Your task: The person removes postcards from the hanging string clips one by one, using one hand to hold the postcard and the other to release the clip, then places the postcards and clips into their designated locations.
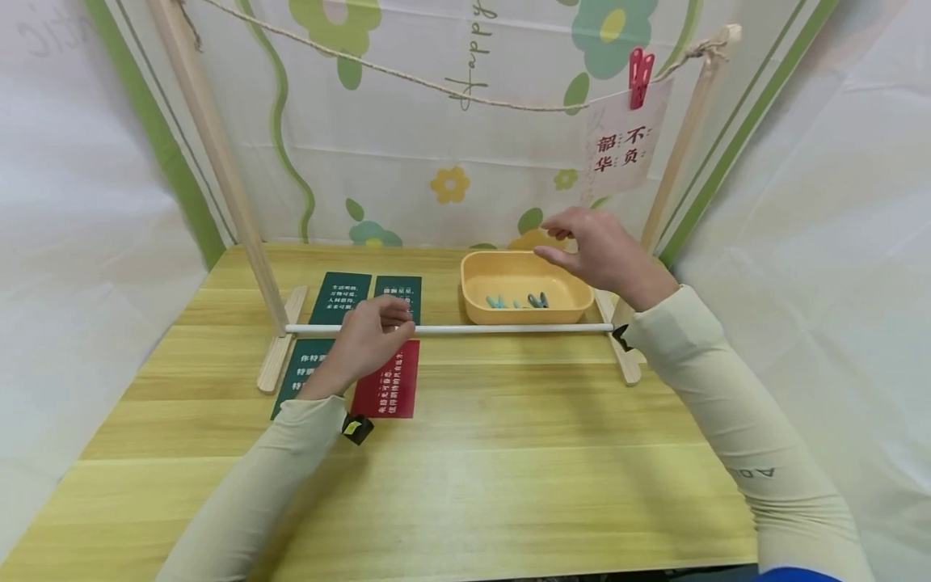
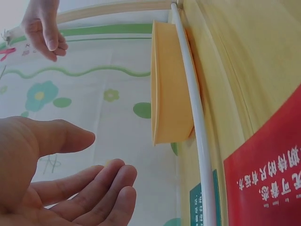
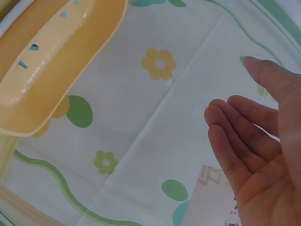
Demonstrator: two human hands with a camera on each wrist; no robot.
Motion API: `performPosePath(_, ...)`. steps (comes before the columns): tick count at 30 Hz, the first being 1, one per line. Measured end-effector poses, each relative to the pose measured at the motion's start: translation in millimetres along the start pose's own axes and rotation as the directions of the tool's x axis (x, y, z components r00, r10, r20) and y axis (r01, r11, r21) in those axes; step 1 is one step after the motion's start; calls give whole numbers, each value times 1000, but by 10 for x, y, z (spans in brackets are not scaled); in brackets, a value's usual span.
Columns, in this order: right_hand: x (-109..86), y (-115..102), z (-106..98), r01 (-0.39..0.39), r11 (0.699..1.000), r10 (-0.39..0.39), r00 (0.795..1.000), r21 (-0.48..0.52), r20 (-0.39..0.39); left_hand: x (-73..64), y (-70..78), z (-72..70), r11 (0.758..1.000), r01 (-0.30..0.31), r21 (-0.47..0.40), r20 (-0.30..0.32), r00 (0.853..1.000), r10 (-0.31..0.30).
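Observation:
My left hand point(image 1: 371, 335) hovers over the cards, its fingers loosely bent and nothing in them. Under it lie a red card point(image 1: 396, 388) and green cards point(image 1: 338, 293) with white writing. My right hand point(image 1: 604, 250) is raised above the right end of a yellow basin point(image 1: 527, 315); the right wrist view shows its fingers point(image 3: 235, 150) relaxed, thumb apart, nothing held. Several blue clothespins point(image 1: 538, 301) lie in the basin. A pale card point(image 1: 627, 145) with dark red writing hangs from the rope point(image 1: 407, 78) by a red clothespin point(image 1: 638, 78), above and beyond the right hand.
A wooden frame with a left post point(image 1: 225, 170) and a right post point(image 1: 684, 145) stands on the wood-grain table point(image 1: 465, 485). A white rod point(image 1: 509, 329) joins its feet low in front of the basin. Behind hangs a flower-printed cloth point(image 1: 407, 145).

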State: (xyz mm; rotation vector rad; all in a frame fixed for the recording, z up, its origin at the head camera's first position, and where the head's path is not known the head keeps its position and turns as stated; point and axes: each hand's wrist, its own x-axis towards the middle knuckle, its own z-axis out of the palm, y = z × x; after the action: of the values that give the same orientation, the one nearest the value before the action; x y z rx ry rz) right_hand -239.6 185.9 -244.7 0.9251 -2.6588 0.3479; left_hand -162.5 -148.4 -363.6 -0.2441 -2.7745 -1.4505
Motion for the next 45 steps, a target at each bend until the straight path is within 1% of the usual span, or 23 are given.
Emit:
performPosePath(3,-16,-24,-52,-7,1000,7,1000,2,10,17,29,16,1000,-1,-18,-4,1000,1)
performPosePath(6,-33,-40,-114,3,1000,-3,1000,-3,-12,37,65,37,999,1,-40,-1,1000,-1)
performPosePath(10,-37,-61,-213,43,999,-44,997,-23,-67,77,115,63,999,-14,-43,-2,1000,14)
performPosePath(13,-5,-79,-270,70,997,-74,993,-42,-95,129,141,73,998,-49,-37,-15,999,49)
performPosePath(17,51,-109,-305,105,993,-111,987,-57,-113,201,193,92,997,-69,-42,-28,997,68)
performPosePath(19,62,-126,-322,116,992,-122,986,-58,-117,230,236,110,997,-65,-49,-28,998,64)
performPosePath(22,65,-138,-365,122,990,-129,984,-64,-126,270,307,145,995,-77,-66,-29,997,75)
performPosePath(27,48,-160,-478,108,990,-121,982,-94,-147,362,385,218,990,-111,-85,-59,993,107)
performPosePath(32,38,-185,-558,70,993,-84,983,-92,-162,478,444,296,984,-141,-108,-89,987,131)
performPosePath(39,37,-190,-569,54,994,-69,983,-92,-169,621,537,412,967,-165,-192,-77,985,153)
performPosePath(45,20,-197,-685,33,994,-53,979,-101,-198,720,693,507,960,-189,-206,-86,981,175)
